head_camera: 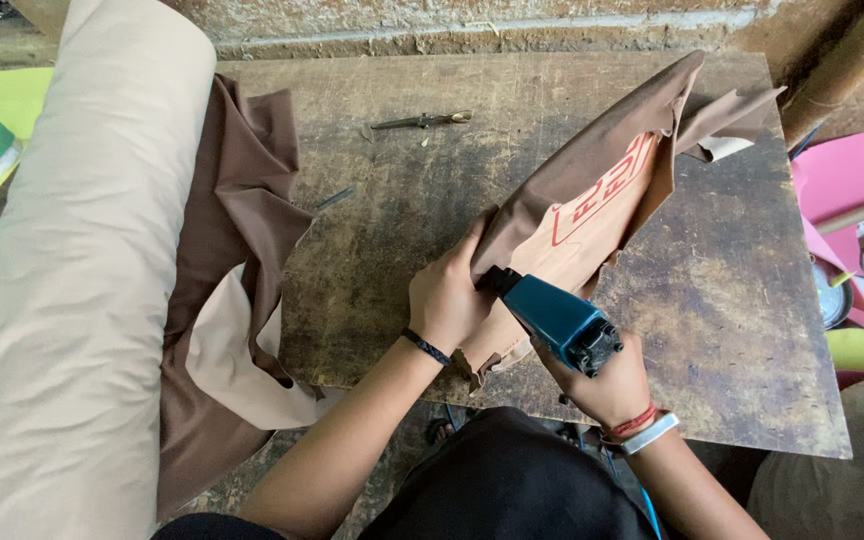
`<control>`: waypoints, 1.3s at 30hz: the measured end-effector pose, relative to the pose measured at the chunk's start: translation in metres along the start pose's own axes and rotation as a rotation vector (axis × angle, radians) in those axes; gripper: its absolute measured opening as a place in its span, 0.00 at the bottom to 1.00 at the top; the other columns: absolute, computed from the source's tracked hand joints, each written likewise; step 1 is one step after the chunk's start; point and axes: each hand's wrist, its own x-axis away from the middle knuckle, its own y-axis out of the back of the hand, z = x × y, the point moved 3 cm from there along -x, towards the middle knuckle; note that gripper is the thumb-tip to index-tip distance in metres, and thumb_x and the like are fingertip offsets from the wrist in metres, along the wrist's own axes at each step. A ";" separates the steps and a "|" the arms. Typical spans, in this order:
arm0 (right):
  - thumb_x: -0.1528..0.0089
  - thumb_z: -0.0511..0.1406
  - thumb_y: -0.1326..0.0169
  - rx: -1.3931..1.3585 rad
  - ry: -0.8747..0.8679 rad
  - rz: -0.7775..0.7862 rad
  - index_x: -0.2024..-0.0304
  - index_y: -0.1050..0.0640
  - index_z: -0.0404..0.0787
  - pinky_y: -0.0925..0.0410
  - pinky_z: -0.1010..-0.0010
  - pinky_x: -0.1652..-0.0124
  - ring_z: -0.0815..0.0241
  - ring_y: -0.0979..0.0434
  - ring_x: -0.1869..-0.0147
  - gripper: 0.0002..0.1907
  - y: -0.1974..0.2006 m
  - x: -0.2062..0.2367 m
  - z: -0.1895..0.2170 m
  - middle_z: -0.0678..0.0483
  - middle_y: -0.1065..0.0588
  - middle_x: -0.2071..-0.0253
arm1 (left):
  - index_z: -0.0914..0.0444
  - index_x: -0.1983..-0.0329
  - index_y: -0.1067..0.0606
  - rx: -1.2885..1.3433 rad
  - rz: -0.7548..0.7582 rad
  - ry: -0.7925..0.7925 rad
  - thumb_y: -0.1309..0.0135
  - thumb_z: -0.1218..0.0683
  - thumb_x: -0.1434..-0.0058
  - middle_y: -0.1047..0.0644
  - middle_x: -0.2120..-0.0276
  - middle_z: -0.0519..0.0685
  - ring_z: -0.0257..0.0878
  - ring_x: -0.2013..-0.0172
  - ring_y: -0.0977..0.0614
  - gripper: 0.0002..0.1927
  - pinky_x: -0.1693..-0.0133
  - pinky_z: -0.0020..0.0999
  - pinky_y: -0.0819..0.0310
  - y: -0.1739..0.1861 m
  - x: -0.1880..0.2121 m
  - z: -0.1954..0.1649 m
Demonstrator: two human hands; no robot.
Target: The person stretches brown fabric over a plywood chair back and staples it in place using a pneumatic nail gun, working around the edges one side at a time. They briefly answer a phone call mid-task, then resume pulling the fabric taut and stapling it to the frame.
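Note:
My right hand (pixel 607 385) grips a teal power tool (pixel 552 315) whose black nose presses into a folded piece of brown and tan material (pixel 592 190) with a red printed mark. My left hand (pixel 447 295) pinches the edge of that material right beside the tool's nose, holding it down on the worn wooden table (pixel 392 220). The material stretches up and to the right across the table, with a loose flap near the far right corner. A dark band circles my left wrist; red and white bands circle my right.
A large beige fabric roll (pixel 82 260) lies along the left, with brown cloth (pixel 242 200) draped off it onto the table. A small metal tool (pixel 422 121) rests near the far edge. Pink sheets (pixel 837 180) and clutter sit at the right.

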 end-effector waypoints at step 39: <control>0.48 0.55 0.36 0.726 -0.548 0.238 0.28 0.37 0.52 0.31 0.55 0.41 0.40 0.27 0.37 0.49 0.068 0.027 -0.373 0.40 0.28 0.39 | 0.63 0.67 0.21 -0.119 0.100 0.240 0.34 0.44 0.49 0.19 0.74 0.56 0.50 0.72 0.16 0.19 0.69 0.44 0.25 0.013 -0.118 -0.087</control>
